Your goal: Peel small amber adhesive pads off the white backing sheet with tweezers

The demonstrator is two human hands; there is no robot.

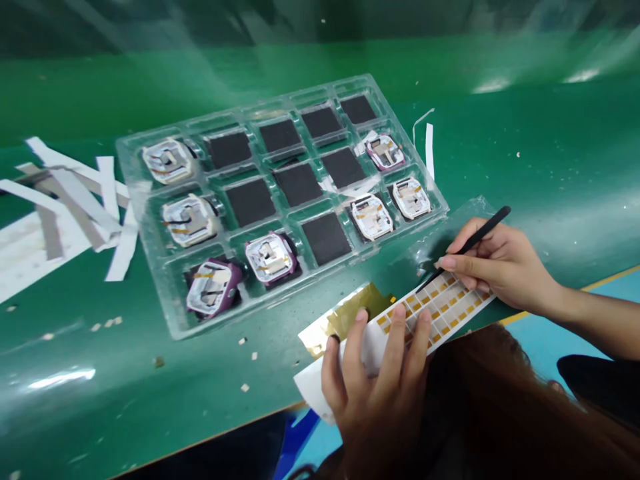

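Sticker sheet (453, 305) with rows of small amber pieces is lying at the near edge of the green bench (200, 380). The person's left hand (383, 367) is resting over its left part, fingers spread wide, probably to keep it flat and stop it sliding. The right hand (493, 263) is gripping black tweezers (483, 230) like a pen, narrow between thumb and fingers, which seems to suit fine control; their tip is meeting the sheet's far edge. Just beyond, a gold film (353, 313) is lying beside the left fingertips. Farther off, a clear tray (159, 280) is keeping white and purple device housings (271, 258) apart in separate compartments, with dark pads (326, 238) lining others. Paper strips (80, 200) are piling loosely left of it.
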